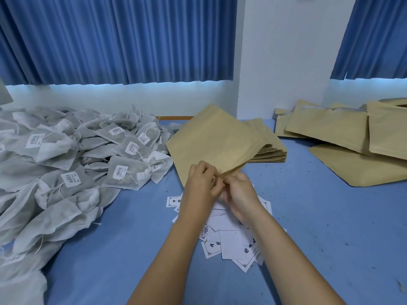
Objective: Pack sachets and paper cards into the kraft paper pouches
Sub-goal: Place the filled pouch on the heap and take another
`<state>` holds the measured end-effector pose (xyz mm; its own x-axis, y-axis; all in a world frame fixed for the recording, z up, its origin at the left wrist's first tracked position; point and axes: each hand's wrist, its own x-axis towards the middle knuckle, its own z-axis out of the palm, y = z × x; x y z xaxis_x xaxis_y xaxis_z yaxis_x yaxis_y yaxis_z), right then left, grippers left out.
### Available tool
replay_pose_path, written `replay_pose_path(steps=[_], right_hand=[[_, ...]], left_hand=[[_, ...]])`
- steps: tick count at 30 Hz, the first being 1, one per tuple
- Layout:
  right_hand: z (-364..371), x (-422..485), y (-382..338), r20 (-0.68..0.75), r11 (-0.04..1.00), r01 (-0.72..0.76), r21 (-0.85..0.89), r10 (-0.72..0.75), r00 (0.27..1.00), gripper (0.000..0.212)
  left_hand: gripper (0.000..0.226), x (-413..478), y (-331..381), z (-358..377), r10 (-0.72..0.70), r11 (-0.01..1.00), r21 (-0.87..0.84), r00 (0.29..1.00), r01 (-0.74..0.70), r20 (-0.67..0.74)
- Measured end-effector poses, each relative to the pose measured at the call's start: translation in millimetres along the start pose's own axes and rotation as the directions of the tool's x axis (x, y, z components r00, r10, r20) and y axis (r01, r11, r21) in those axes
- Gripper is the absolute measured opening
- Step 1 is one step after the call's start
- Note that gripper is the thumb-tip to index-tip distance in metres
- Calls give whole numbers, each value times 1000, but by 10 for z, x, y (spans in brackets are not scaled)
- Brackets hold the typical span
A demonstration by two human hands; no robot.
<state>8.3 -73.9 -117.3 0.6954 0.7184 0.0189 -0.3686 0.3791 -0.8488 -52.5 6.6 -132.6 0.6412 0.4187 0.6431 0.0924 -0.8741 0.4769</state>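
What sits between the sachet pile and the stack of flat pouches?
Head view: one pouch, pinched at its near edge by the left hand and right hand; it covers part of the stack.

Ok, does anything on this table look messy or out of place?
The cards lie scattered and overlapping rather than stacked. The sachets are a loose heap at left. Dark specks dot the table. Nothing looks torn.

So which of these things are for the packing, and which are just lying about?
Job: tan kraft paper pouch pinched by left hand and right hand; stack of flat kraft pouches; heap of grey mesh sachets; white printed paper cards.
Background: blue pleated curtains; white wall.
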Motion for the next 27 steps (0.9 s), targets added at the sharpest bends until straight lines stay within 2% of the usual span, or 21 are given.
replay_pose_path(steps=[4,8,11,14,15,17,19,20,22,24,25,27], right_hand=[[24,-6,21,-14,994,-13,-111,11,1000,38],[70,-17,-15,-34,990,-43,-132,39,999,34],[64,-32,-33,-14,991,-54,-122,52,999,34],[51,-33,27,-61,993,-101,-64,98,993,33],[54,-42,44,-73,994,-105,-28,103,992,33],[51,-31,53,-43,997,-76,13,76,996,37],[44,-35,46,-12,999,-41,-36,41,999,44],[36,-25,47,-40,997,-38,-70,35,999,43],[-1,4,41,-187,990,-49,-134,23,982,28],[-91,67,25,-358,928,-55,-368,-87,930,16],[-139,87,17,-399,864,-69,-498,-158,903,15],[-196,111,14,-423,813,-78,-577,-216,880,20]], left_hand=[[19,11,37,-41,-61,996,68,998,59,29],[16,-10,132,-49,-59,994,96,998,59,-9],[14,-22,208,-44,-114,993,15,992,115,-50],[11,14,148,-99,-341,927,-224,926,302,-164],[8,18,128,-113,-347,925,-236,913,297,-213],[2,2,90,-110,-257,966,-91,944,243,-206],[20,-24,58,-69,-165,981,89,984,171,-65],[27,-34,35,-50,-124,980,157,992,121,14],[36,-29,11,-48,-51,978,205,992,27,112],[40,-24,16,-72,56,982,176,997,-66,61],[43,-18,33,-101,75,985,155,997,-72,-15],[54,11,75,-177,27,997,71,970,-10,-240]])
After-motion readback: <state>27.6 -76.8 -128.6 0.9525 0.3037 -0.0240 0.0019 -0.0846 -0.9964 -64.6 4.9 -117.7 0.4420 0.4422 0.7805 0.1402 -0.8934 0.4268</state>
